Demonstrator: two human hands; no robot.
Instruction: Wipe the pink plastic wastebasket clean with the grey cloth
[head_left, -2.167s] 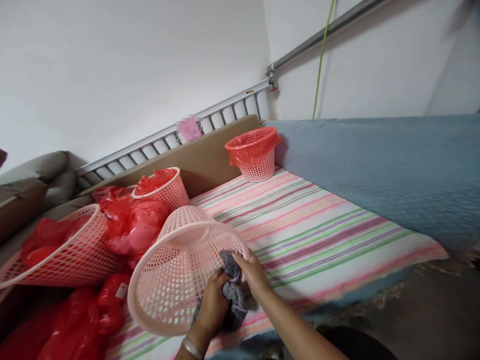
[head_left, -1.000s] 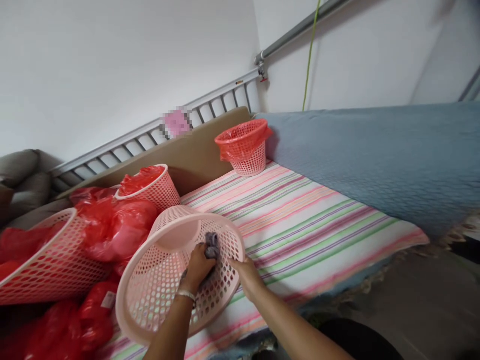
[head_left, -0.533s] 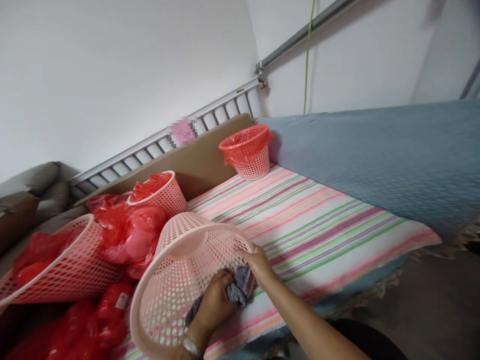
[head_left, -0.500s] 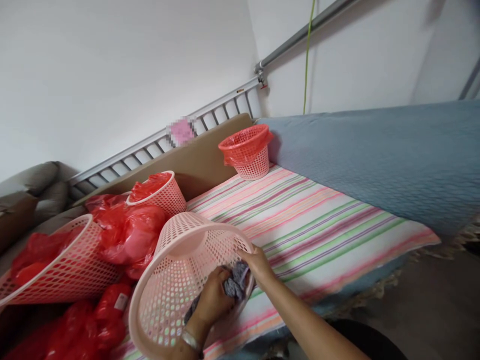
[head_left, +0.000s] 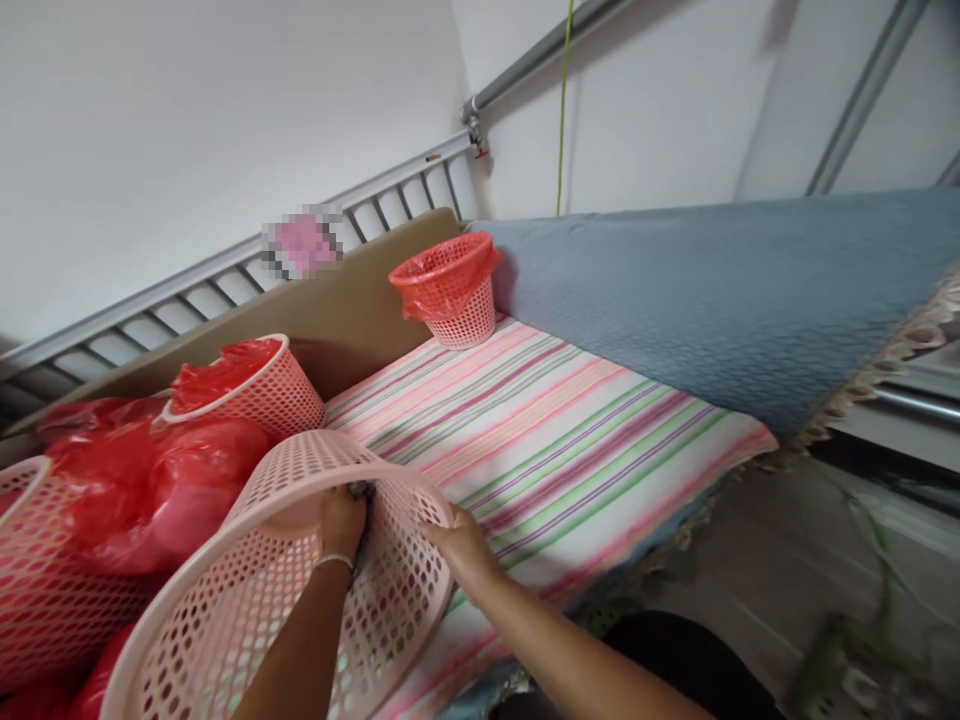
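Observation:
A pale pink perforated plastic basket (head_left: 225, 560) lies tilted on its side, its mouth towards me. My left hand (head_left: 341, 525) reaches deep inside it, fingers closed on a dark grey cloth (head_left: 364, 492) against the inner wall. Most of that cloth is hidden behind the hand. At the right side of the mouth, my right hand (head_left: 457, 540) grips the basket's rim, with the thumb on the inside. Under the basket is a striped sheet (head_left: 540, 430).
Another pink basket (head_left: 461, 322), lined with a red bag, stands at the far corner. To the left are a basket (head_left: 289, 400) holding red plastic, bulging red bags (head_left: 172, 480) and a larger basket (head_left: 67, 600). A blue padded cover (head_left: 675, 290) borders the sheet's far right side.
My left hand has gone deeper into the basket, taking the grey cloth from near the rim towards the bottom. My right hand still holds the rim. The view has swung right.

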